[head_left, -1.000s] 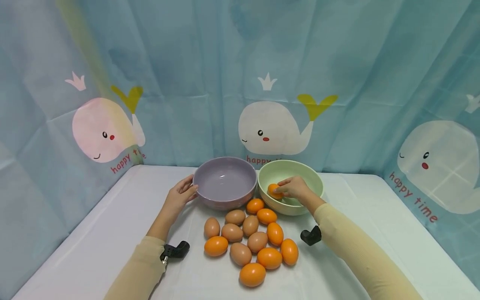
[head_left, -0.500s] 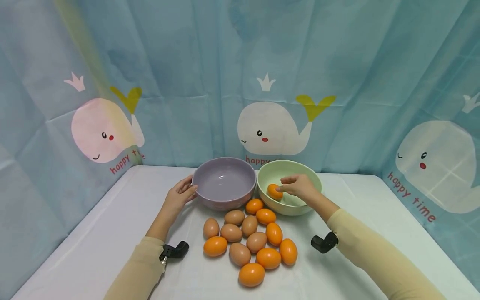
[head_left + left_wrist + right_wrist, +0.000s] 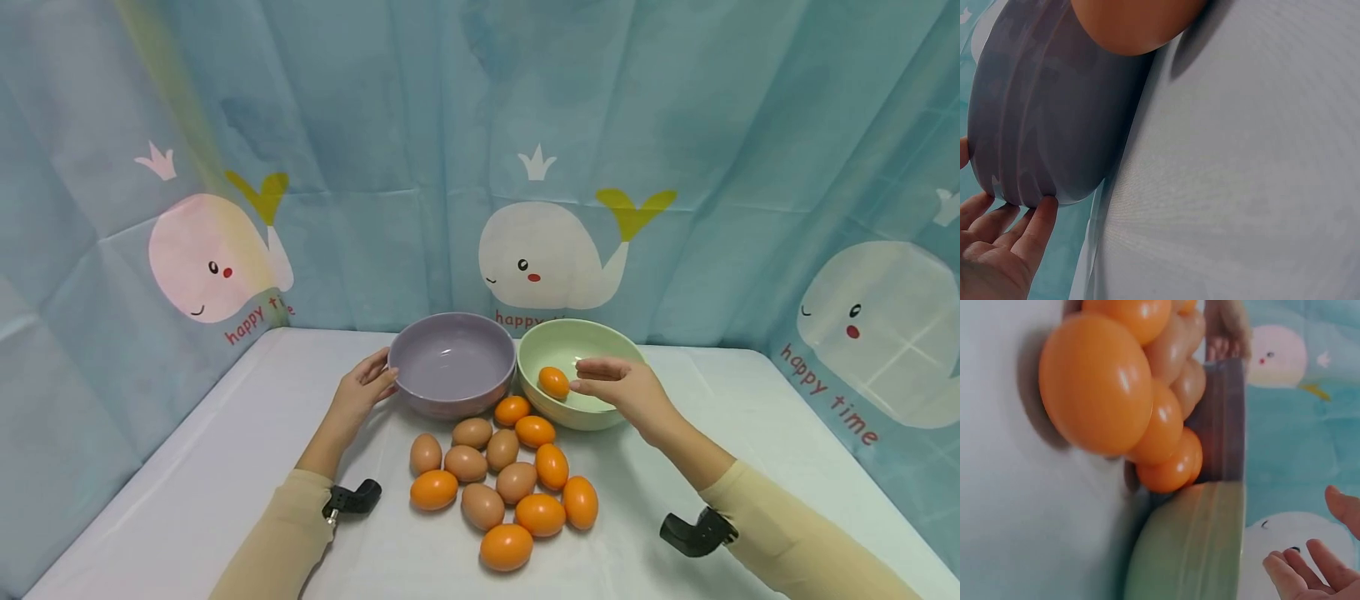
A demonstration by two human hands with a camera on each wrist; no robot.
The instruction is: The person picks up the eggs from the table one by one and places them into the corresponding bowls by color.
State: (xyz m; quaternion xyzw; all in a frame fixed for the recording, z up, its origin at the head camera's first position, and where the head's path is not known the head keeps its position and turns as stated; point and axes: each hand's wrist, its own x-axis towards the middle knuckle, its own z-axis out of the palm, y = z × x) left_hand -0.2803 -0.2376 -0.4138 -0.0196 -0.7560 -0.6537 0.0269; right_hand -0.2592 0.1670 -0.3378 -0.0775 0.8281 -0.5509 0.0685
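Observation:
My left hand [image 3: 365, 389] holds the purple bowl [image 3: 452, 404] at its left side. In the left wrist view, its fingertips [image 3: 1045, 203] touch the outer wall and the thumb is at the rim. My right hand [image 3: 626, 392] hovers over the right part of the light green bowl [image 3: 581, 419], thumb and fingers apart with nothing between them. One bright orange egg [image 3: 554, 382] lies inside the green bowl, just left of the fingertips. In front of both bowls lie several orange eggs [image 3: 506, 547] and several brown eggs [image 3: 483, 506], grouped together on the white table.
The two bowls stand side by side, rims close together, near the back edge of the white tabletop [image 3: 225, 467]. Behind them hangs a blue curtain [image 3: 420, 250] with whale prints. A black camera mount [image 3: 697, 533] juts from the right sleeve, another from the left.
The right hand has let go of the orange egg in the green bowl and moved right, its fingers spreading. The left hand has stayed at the purple bowl.

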